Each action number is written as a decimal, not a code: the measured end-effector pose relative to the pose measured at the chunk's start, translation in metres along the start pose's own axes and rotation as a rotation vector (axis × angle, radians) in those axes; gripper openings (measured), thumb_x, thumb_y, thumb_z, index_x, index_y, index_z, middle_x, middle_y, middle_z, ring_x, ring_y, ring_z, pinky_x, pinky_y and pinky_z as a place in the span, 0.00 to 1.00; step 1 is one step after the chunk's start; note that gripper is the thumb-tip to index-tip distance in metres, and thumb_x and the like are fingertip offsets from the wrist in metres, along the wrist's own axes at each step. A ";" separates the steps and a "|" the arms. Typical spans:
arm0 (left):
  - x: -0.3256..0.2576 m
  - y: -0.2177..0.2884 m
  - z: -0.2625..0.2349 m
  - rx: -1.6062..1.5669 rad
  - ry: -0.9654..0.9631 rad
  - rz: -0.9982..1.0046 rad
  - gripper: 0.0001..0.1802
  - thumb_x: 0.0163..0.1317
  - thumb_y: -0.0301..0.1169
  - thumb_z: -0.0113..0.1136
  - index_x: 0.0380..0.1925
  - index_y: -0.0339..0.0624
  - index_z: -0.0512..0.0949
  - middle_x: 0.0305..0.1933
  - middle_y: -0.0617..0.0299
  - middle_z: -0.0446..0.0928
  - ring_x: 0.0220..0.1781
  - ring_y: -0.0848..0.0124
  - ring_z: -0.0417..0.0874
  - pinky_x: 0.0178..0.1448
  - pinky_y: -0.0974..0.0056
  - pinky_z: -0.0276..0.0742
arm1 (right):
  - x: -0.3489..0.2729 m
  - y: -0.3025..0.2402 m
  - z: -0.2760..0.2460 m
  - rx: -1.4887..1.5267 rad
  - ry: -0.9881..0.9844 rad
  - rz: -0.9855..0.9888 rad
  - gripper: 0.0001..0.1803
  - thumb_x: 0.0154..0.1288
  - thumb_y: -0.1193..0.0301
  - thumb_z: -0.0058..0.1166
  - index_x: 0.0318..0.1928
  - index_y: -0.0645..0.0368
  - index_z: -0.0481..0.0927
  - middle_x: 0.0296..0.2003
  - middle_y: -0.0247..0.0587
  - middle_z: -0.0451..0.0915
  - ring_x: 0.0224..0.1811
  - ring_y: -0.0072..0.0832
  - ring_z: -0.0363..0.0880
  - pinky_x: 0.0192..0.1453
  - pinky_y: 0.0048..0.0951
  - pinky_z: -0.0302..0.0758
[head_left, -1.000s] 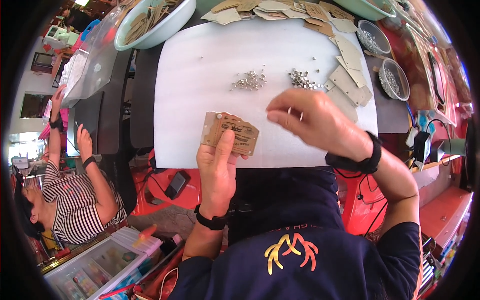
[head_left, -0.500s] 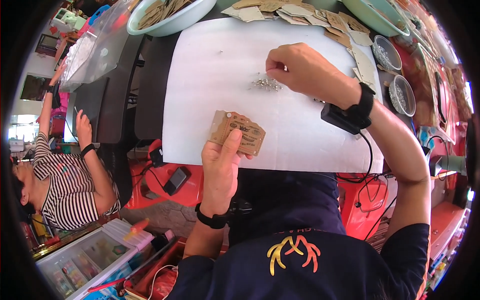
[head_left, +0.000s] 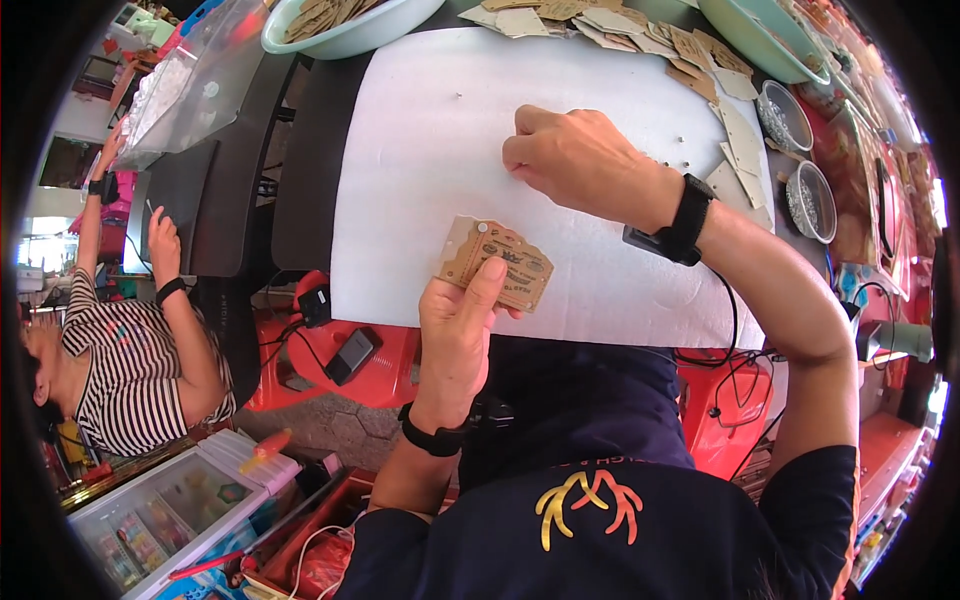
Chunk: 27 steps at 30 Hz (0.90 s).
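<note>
My left hand (head_left: 455, 335) holds a brown printed cardboard card (head_left: 515, 275) with a wavy upper edge, thumb flat on its face. A small pale round piece shows at the card's upper left corner. I cannot tell whether several cards are stacked there. Above and to the right, my right hand (head_left: 580, 160) hovers over the white sheet, fingers curled and pinched together; what they hold, if anything, is hidden. This hand covers the spot where a heap of small shiny metal pieces lay. A few loose metal pieces (head_left: 681, 140) show past its wrist.
More cards (head_left: 600, 20) lie along the far and right edges of the white sheet (head_left: 410, 160). Pale green basins (head_left: 350, 45) stand at the back. Clear tubs (head_left: 810, 200) of small pieces stand at right. Another person (head_left: 150, 370) sits at left.
My right hand has moved left and slightly nearer, now covering the heap of metal pieces. The card in my left hand has shifted slightly right. The whole view has shifted a little.
</note>
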<state>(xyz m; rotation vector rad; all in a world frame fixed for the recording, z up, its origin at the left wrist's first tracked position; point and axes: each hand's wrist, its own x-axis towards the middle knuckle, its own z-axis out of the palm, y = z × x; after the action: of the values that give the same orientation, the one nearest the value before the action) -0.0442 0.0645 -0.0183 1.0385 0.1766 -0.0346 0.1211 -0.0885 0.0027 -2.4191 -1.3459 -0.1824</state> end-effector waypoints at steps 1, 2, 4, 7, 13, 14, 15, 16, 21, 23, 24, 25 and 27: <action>0.000 0.000 0.000 0.005 0.001 -0.001 0.17 0.71 0.30 0.54 0.57 0.38 0.73 0.48 0.62 0.79 0.44 0.74 0.80 0.39 0.68 0.72 | 0.001 0.000 0.003 0.000 0.000 0.001 0.05 0.61 0.72 0.56 0.30 0.58 0.80 0.31 0.45 0.77 0.29 0.44 0.80 0.33 0.41 0.77; 0.000 0.000 0.001 0.010 0.001 -0.002 0.17 0.71 0.30 0.54 0.57 0.38 0.73 0.48 0.62 0.79 0.44 0.74 0.80 0.39 0.68 0.72 | 0.002 0.001 0.008 -0.059 -0.010 -0.008 0.05 0.61 0.72 0.55 0.30 0.59 0.79 0.31 0.45 0.77 0.28 0.43 0.80 0.32 0.40 0.77; 0.000 0.001 0.003 0.018 0.005 0.000 0.17 0.71 0.30 0.54 0.57 0.38 0.73 0.48 0.62 0.79 0.44 0.74 0.80 0.39 0.68 0.72 | 0.001 0.000 0.010 -0.118 -0.018 -0.017 0.05 0.61 0.72 0.55 0.29 0.60 0.79 0.31 0.45 0.76 0.27 0.42 0.80 0.31 0.40 0.77; -0.001 0.004 0.008 0.016 0.016 0.020 0.16 0.71 0.31 0.55 0.55 0.37 0.74 0.47 0.61 0.80 0.42 0.75 0.80 0.38 0.69 0.73 | -0.002 0.001 0.005 -0.106 0.048 -0.013 0.06 0.60 0.73 0.54 0.29 0.62 0.77 0.30 0.47 0.78 0.26 0.42 0.80 0.30 0.39 0.77; 0.005 0.005 0.013 0.005 -0.012 0.044 0.16 0.71 0.32 0.55 0.55 0.36 0.74 0.47 0.60 0.80 0.40 0.76 0.79 0.37 0.70 0.73 | -0.027 -0.007 -0.042 0.710 -0.082 0.463 0.08 0.64 0.73 0.58 0.41 0.63 0.81 0.30 0.35 0.81 0.24 0.20 0.76 0.30 0.24 0.74; 0.006 0.006 0.017 0.004 -0.013 0.043 0.16 0.71 0.31 0.55 0.55 0.37 0.74 0.47 0.60 0.79 0.41 0.76 0.79 0.37 0.70 0.73 | -0.033 -0.008 -0.047 0.934 -0.108 0.531 0.08 0.65 0.73 0.58 0.42 0.64 0.81 0.29 0.33 0.80 0.24 0.17 0.75 0.29 0.22 0.73; 0.007 0.006 0.019 0.003 -0.019 0.036 0.16 0.71 0.31 0.55 0.55 0.37 0.74 0.47 0.60 0.79 0.41 0.76 0.79 0.37 0.70 0.73 | -0.038 -0.010 -0.050 1.158 -0.132 0.597 0.09 0.65 0.73 0.59 0.43 0.64 0.81 0.29 0.32 0.80 0.24 0.15 0.73 0.28 0.19 0.72; 0.007 0.007 0.023 0.007 -0.039 0.039 0.16 0.71 0.31 0.55 0.56 0.37 0.74 0.48 0.60 0.79 0.41 0.76 0.79 0.37 0.70 0.73 | -0.044 -0.013 -0.053 1.254 -0.111 0.633 0.08 0.64 0.74 0.60 0.42 0.65 0.81 0.29 0.33 0.80 0.23 0.16 0.74 0.28 0.19 0.72; 0.015 0.003 0.043 0.029 -0.071 0.078 0.17 0.71 0.31 0.55 0.56 0.37 0.73 0.49 0.61 0.78 0.41 0.77 0.79 0.38 0.70 0.73 | -0.075 -0.016 -0.053 1.493 -0.109 0.703 0.10 0.64 0.71 0.60 0.42 0.65 0.81 0.30 0.32 0.80 0.26 0.16 0.75 0.31 0.20 0.75; 0.020 -0.001 0.045 0.001 -0.073 0.066 0.17 0.71 0.31 0.55 0.57 0.38 0.73 0.50 0.62 0.78 0.42 0.76 0.80 0.38 0.69 0.74 | -0.080 -0.016 -0.048 1.437 0.000 0.694 0.10 0.65 0.71 0.59 0.43 0.65 0.81 0.29 0.32 0.79 0.26 0.16 0.75 0.31 0.20 0.75; 0.020 -0.002 0.043 0.007 -0.076 0.065 0.17 0.71 0.31 0.55 0.57 0.38 0.73 0.50 0.62 0.78 0.42 0.76 0.80 0.38 0.69 0.74 | -0.081 -0.014 -0.046 1.440 0.005 0.692 0.10 0.65 0.71 0.59 0.43 0.65 0.81 0.29 0.32 0.79 0.26 0.16 0.75 0.31 0.20 0.75; 0.021 -0.003 0.037 -0.019 -0.076 0.068 0.17 0.71 0.31 0.55 0.56 0.38 0.73 0.50 0.61 0.78 0.42 0.76 0.80 0.38 0.69 0.74 | -0.083 -0.011 -0.045 1.301 0.048 0.724 0.11 0.65 0.71 0.58 0.43 0.65 0.81 0.28 0.32 0.79 0.26 0.15 0.75 0.31 0.20 0.75; 0.019 -0.002 0.028 -0.041 -0.080 0.071 0.16 0.70 0.30 0.55 0.56 0.38 0.73 0.49 0.61 0.79 0.42 0.75 0.80 0.38 0.69 0.74 | -0.086 -0.005 -0.046 1.162 0.096 0.753 0.11 0.66 0.71 0.57 0.44 0.66 0.80 0.27 0.31 0.79 0.26 0.15 0.75 0.31 0.20 0.75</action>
<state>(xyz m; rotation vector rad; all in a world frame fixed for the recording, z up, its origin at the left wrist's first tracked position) -0.0217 0.0407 -0.0098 0.9999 0.0672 -0.0088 0.0738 -0.1716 0.0223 -1.6488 -0.2186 0.5271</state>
